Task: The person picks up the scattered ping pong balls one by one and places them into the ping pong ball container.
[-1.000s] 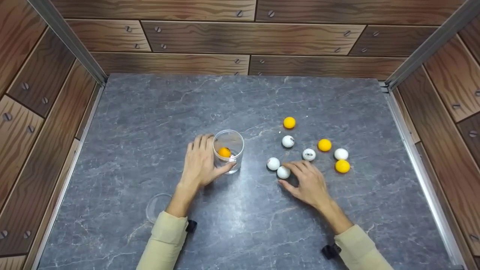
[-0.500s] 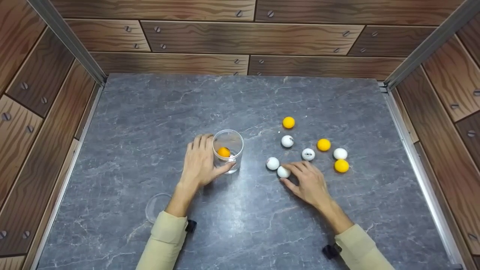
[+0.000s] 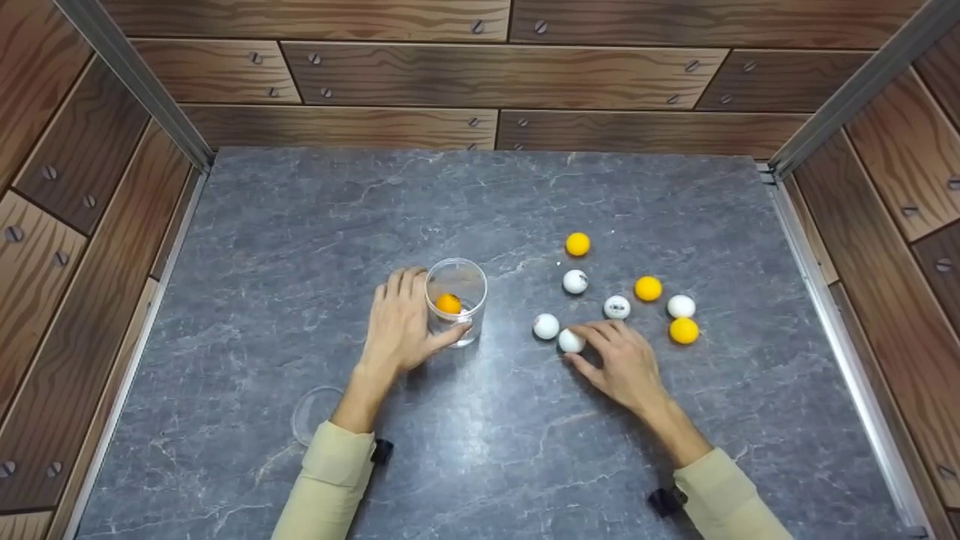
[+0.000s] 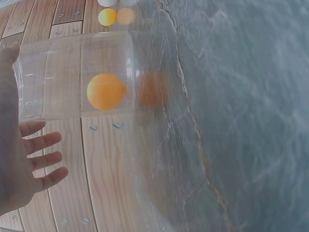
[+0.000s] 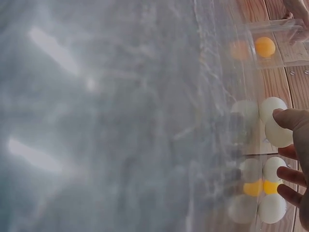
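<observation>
Grey marbled tabletop (image 3: pixel 480 465): right hand (image 3: pixel 621 364) pinches a smooth white ball (image 3: pixel 571 342); an off-centre grip could shoot it into the second white ball (image 3: pixel 546 326) just beside. Left hand (image 3: pixel 397 322) clasps the upright clear plastic cup (image 3: pixel 478 304), orange ball (image 3: pixel 448 303) inside; a knock might tip it.

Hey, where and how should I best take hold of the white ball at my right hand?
I'd pinch the white ball across its middle, thumb on the near side, fingers on the far side, coming from the right. It is round with no handle, a second white ball lies close on its left, and your right hand is at its right.
</observation>
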Tool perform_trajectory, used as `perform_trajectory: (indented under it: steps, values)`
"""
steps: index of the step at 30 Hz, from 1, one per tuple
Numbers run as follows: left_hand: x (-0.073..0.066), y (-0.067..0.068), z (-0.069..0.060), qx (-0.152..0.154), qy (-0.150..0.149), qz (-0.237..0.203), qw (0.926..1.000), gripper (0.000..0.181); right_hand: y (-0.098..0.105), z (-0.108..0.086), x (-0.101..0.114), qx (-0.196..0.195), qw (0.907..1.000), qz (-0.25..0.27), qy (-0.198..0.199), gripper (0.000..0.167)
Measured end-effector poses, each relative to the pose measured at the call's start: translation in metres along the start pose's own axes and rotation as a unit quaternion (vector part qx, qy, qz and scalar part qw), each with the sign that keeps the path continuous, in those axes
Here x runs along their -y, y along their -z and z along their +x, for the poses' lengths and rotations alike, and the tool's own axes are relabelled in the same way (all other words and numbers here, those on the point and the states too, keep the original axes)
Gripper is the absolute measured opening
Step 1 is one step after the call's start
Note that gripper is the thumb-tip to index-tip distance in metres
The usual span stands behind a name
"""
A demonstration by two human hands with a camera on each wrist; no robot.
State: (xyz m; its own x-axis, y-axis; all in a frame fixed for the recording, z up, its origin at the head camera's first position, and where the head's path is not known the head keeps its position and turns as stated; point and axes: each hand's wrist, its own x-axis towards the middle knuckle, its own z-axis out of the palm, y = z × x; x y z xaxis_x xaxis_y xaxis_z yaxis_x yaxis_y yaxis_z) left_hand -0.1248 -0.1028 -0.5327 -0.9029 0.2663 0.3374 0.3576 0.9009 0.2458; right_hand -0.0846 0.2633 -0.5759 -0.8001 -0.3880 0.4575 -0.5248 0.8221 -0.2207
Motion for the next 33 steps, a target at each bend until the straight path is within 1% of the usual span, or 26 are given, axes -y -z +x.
perform_trajectory:
  steps: [4, 10, 14, 22, 29, 33]
  values:
    - [0.000, 0.000, 0.000, 0.000, -0.001, 0.004, 1.0000, 0.104, 0.003, 0.001, -0.001, -0.006, 1.0000, -0.002, -0.001, 0.044]
    - [0.000, 0.000, -0.001, -0.015, -0.005, -0.006, 0.9999, 0.102, 0.008, 0.004, -0.003, -0.022, 0.9998, 0.001, 0.003, 0.043]
    - [0.000, -0.001, -0.001, -0.019, -0.007, -0.007, 0.9998, 0.102, 0.010, 0.008, -0.003, -0.031, 0.9995, 0.007, 0.006, 0.042]
    - [0.000, 0.000, -0.001, -0.014, -0.006, -0.006, 0.9999, 0.103, 0.017, 0.018, -0.003, -0.055, 0.9981, 0.023, 0.012, 0.044]
    - [0.000, 0.001, -0.001, -0.014, -0.005, -0.005, 0.9999, 0.103, 0.022, 0.025, 0.002, -0.055, 0.9980, 0.033, 0.000, 0.043]
    - [0.000, 0.001, 0.000, -0.014, -0.004, -0.002, 0.9999, 0.103, 0.022, 0.030, 0.004, -0.066, 0.9972, 0.034, 0.003, 0.044]
